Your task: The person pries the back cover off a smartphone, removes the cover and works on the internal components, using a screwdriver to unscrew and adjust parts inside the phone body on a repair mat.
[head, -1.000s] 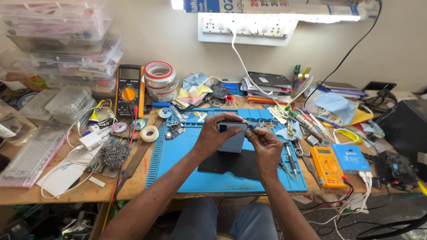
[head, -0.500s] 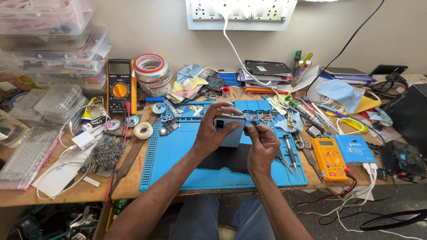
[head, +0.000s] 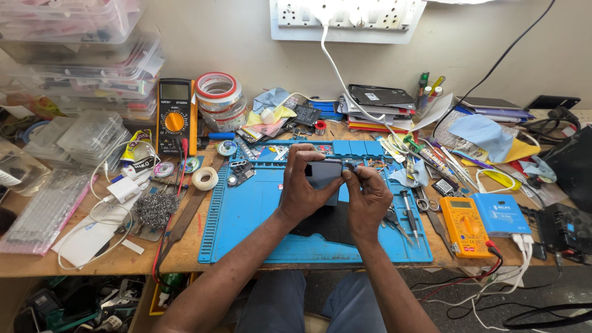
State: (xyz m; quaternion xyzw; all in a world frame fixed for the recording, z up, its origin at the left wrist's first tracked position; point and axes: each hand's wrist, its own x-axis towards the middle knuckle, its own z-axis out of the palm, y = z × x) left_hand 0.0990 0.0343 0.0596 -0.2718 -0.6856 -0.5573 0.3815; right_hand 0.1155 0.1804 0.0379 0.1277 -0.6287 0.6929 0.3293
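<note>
Gripping a dark smartphone [head: 322,174] upright, the left hand [head: 303,188] curls around it; at three o'clock, the right hand [head: 368,196] pinches its top corner above the blue mat [head: 246,216].

On the counter [head: 185,256], the work mat [head: 246,209] is the landmark. Left of it lie a tape roll [head: 205,178] and wire wool [head: 154,208]; right of it, a multimeter [head: 464,226]; behind it, stacked tape rolls [head: 219,98]; above it, a phone [head: 322,174].

Both hands — left hand [head: 300,188], right hand [head: 368,200] — grip a grey phone [head: 322,173] above the blue mat [head: 246,216]
</note>
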